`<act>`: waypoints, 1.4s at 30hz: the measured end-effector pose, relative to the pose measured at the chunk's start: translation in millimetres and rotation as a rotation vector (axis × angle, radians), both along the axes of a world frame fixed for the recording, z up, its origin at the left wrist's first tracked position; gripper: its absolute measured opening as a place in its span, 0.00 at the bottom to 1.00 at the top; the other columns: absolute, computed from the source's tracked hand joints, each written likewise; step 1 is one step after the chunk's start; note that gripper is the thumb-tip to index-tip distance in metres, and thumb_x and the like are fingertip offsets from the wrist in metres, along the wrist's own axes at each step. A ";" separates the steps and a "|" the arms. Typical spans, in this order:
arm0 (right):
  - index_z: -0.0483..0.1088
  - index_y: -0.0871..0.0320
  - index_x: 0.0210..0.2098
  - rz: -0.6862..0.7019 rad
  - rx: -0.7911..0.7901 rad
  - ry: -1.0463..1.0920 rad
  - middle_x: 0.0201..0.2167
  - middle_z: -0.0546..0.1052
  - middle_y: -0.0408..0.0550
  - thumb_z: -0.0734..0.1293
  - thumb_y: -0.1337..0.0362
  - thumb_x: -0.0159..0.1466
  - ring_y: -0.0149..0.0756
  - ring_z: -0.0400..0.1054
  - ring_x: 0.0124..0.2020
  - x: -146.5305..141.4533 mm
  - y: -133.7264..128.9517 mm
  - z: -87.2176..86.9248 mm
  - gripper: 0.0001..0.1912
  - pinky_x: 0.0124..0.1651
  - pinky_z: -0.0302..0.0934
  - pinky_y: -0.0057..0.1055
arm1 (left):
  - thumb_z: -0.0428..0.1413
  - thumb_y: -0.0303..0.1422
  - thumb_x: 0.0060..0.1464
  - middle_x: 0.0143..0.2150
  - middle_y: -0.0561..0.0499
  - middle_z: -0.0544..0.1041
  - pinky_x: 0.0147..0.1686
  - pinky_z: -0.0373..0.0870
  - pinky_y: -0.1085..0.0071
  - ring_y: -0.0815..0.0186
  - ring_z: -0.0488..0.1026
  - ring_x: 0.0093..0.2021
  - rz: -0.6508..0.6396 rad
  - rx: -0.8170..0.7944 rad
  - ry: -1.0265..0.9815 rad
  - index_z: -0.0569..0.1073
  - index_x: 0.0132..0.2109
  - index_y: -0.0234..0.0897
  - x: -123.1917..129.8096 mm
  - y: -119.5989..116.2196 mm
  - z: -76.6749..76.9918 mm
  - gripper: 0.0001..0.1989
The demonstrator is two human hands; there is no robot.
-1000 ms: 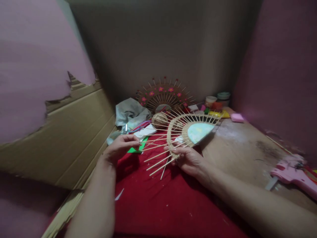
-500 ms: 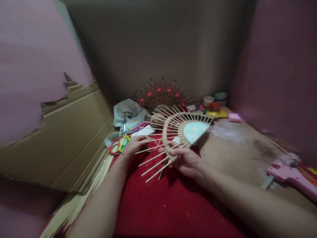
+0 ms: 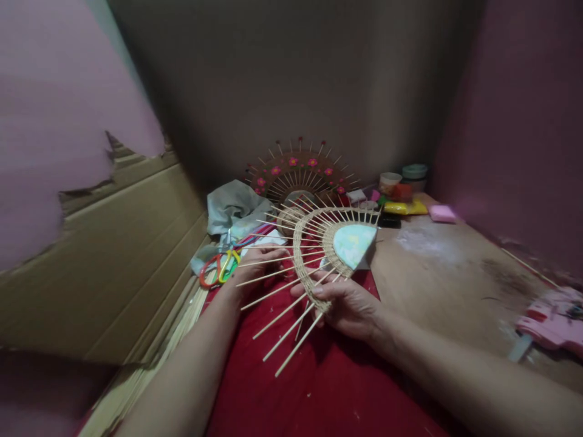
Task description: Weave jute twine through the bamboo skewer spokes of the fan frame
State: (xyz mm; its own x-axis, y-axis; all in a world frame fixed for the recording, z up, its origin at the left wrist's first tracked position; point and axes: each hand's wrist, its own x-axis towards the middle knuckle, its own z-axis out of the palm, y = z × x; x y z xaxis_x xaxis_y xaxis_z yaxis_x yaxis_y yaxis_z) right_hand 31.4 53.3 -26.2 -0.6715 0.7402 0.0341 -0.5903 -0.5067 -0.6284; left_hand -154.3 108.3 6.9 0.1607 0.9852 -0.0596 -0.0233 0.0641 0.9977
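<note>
Many sticks (image 3: 270,294) radiate; the woven fan (image 3: 328,243) curves.

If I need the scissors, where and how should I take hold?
Take the scissors by the red and yellow handle loops, probably from above on the near side. The open loops lie exposed toward the camera, just left of the left wrist; the metal part lies beyond them.

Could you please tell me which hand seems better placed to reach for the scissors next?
Probably the left: the left hand is close to the scissors, whereas the right hand is farther off and grips the outer band of the woven fan.
</note>
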 end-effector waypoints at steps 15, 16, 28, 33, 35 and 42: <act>0.67 0.61 0.42 -0.048 -0.044 -0.069 0.34 0.76 0.47 0.67 0.73 0.49 0.27 0.64 0.20 -2.2 -2.4 -1.3 0.20 0.19 0.59 0.26 | 0.64 0.32 0.39 0.20 0.53 0.70 0.22 0.60 0.78 0.72 0.67 0.22 0.087 0.072 0.047 0.73 0.28 0.32 -55.7 17.5 11.7 0.10; 0.66 0.62 0.42 -0.050 -0.039 -0.071 0.34 0.76 0.47 0.67 0.73 0.49 0.27 0.63 0.20 -2.2 -2.2 -1.4 0.20 0.19 0.59 0.26 | 0.64 0.32 0.38 0.21 0.52 0.71 0.23 0.61 0.77 0.71 0.68 0.22 0.067 0.054 0.031 0.73 0.27 0.31 -56.9 15.4 13.3 0.10; 0.64 0.61 0.45 -0.049 -0.046 -0.091 0.35 0.76 0.47 0.68 0.72 0.47 0.26 0.62 0.20 -3.3 -0.5 -0.1 0.24 0.20 0.58 0.27 | 0.62 0.31 0.41 0.16 0.53 0.68 0.22 0.60 0.77 0.73 0.64 0.19 0.024 0.143 -0.027 0.71 0.23 0.31 -81.3 7.5 21.1 0.08; 0.65 0.60 0.44 -0.031 -0.036 -0.080 0.35 0.75 0.46 0.68 0.72 0.49 0.26 0.63 0.20 -2.2 0.7 -2.3 0.22 0.21 0.58 0.26 | 0.62 0.33 0.41 0.18 0.52 0.71 0.25 0.61 0.76 0.72 0.67 0.21 0.161 0.248 0.032 0.72 0.25 0.32 -72.5 13.6 17.8 0.09; 0.65 0.59 0.44 -0.029 -0.039 -0.079 0.34 0.75 0.45 0.67 0.72 0.50 0.26 0.63 0.20 -1.5 1.3 -2.7 0.22 0.20 0.58 0.26 | 0.63 0.33 0.40 0.18 0.53 0.71 0.25 0.61 0.77 0.72 0.66 0.21 0.195 0.273 0.028 0.72 0.25 0.33 -66.4 15.5 17.1 0.09; 0.65 0.60 0.46 0.008 -0.026 -0.056 0.35 0.76 0.46 0.67 0.73 0.50 0.26 0.64 0.20 -1.2 -0.3 -0.4 0.23 0.20 0.59 0.26 | 0.65 0.33 0.35 0.17 0.54 0.69 0.20 0.60 0.76 0.72 0.66 0.17 0.233 0.192 0.042 0.72 0.24 0.31 -55.4 16.8 17.7 0.11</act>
